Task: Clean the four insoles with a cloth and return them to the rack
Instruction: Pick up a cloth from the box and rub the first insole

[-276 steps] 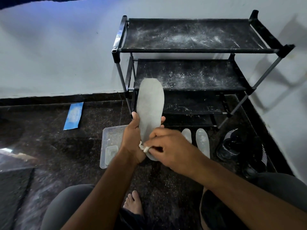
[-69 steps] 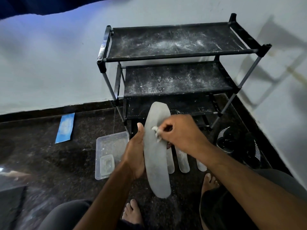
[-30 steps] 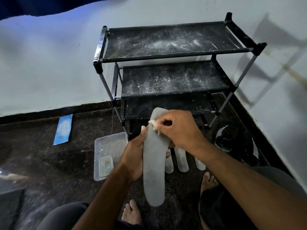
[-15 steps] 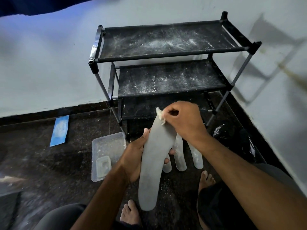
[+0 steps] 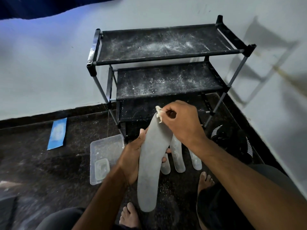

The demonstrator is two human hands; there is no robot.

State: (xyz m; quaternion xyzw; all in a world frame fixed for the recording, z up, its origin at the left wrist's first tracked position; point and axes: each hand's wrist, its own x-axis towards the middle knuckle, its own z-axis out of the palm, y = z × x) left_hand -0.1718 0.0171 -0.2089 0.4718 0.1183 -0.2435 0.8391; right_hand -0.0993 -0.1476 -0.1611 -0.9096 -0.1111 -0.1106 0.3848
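Note:
My left hand grips a long grey insole around its middle, holding it tilted in front of me. At the insole's far tip, my right hand pinches a small white cloth against it. Three more pale insoles lie on the dark floor below, partly hidden behind the held one and my arms. The black three-shelf rack stands just beyond, its shelves dusted with white powder and bare of insoles.
A clear plastic tub with a smaller container inside sits on the floor left of my hands. A blue strip lies further left. Dark shoes rest by the right wall. My bare feet are near the insoles.
My right hand has wiped the cloth along the insole from its middle up to the far tip. The insole has tilted, its far end leaning right. The view has shifted slightly.

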